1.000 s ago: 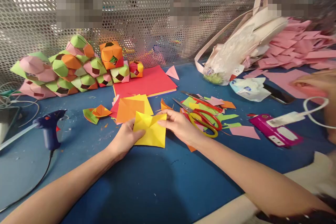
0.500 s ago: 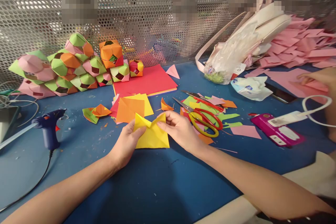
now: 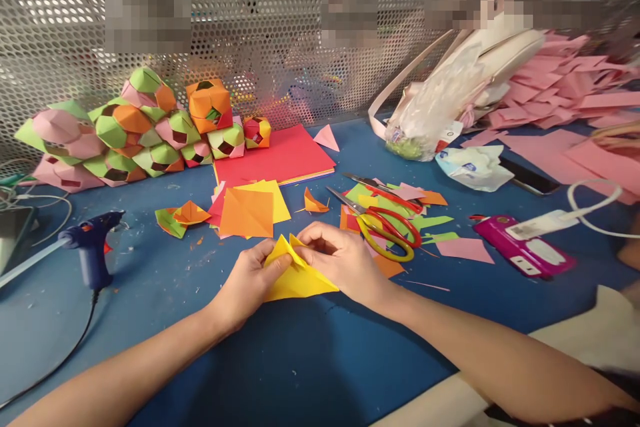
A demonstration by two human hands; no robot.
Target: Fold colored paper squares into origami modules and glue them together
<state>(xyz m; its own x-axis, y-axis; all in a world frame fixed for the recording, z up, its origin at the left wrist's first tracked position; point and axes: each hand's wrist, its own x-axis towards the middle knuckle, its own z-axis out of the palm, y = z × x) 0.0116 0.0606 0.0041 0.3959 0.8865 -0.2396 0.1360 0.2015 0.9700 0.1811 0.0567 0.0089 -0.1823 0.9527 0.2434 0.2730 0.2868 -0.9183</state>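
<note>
A yellow sheet of paper (image 3: 303, 282) is pinched between both hands over the blue table, its two upper corners drawn close together in peaks. My left hand (image 3: 255, 277) grips its left side, thumb across the front. On the right side, my right hand (image 3: 343, 257) holds it with bent fingers, some of them hidden behind the paper. Just beyond lies a creased orange square (image 3: 249, 212) on a small stack of coloured squares. Yellow-handled scissors (image 3: 383, 235) and red-handled scissors (image 3: 400, 199) rest on paper scraps right of my right hand.
Folded paper balls (image 3: 127, 123) are piled at the back left, beside red sheets (image 3: 280, 157). A blue glue gun (image 3: 95, 247) stands at left. To the right are a purple power strip (image 3: 523, 247), a white bag (image 3: 500, 57), pink paper pieces (image 3: 545, 87) and part of another person's hand (image 3: 617, 137).
My hands have come closer together and slightly nearer to me. The yellow paper's upper corners have moved toward each other, and the sheet is now tilted.
</note>
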